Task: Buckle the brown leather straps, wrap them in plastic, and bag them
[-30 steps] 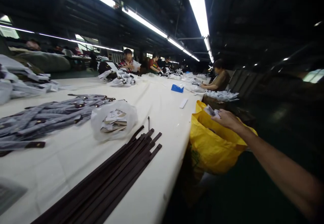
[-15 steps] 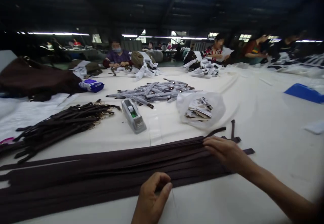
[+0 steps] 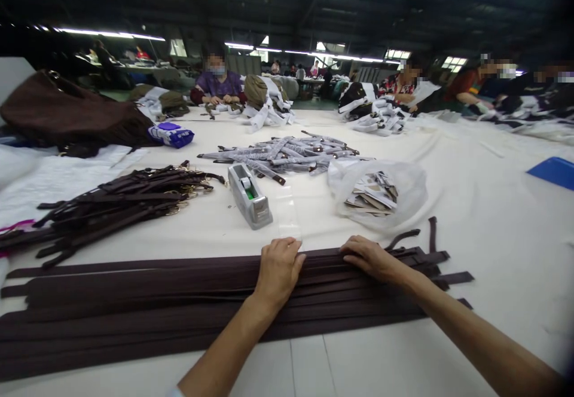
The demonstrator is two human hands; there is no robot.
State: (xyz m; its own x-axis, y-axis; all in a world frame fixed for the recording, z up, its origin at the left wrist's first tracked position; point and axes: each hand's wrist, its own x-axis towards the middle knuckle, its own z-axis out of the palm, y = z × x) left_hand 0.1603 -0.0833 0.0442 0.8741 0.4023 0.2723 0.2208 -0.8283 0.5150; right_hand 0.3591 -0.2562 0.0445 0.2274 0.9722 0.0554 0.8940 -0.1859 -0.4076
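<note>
Long dark brown fabric strips (image 3: 147,292) lie side by side in a wide flat bundle across the white table. Their narrow ends stick out unevenly at the right. My left hand (image 3: 278,268) rests on the bundle's far edge, its fingers bent down over the strips. A short way to the right, my right hand (image 3: 365,256) also has its fingers closed at that edge, thumb against the strips. The fingertips of both hands are partly hidden. A grey tape dispenser (image 3: 251,199) stands just beyond my left hand.
Beyond lie brown straps with metal rings (image 3: 134,202), plastic-wrapped straps (image 3: 287,153) and a clear bag of paper scraps (image 3: 379,194). A brown bag (image 3: 76,110), a blue-and-white packet (image 3: 171,134) and a blue object (image 3: 553,171) lie farther out. Several co-workers sit across the table.
My left hand has moved from the near side of the strips to their far edge and closed there. My right hand has slid left along that edge. The view has shifted slightly.
</note>
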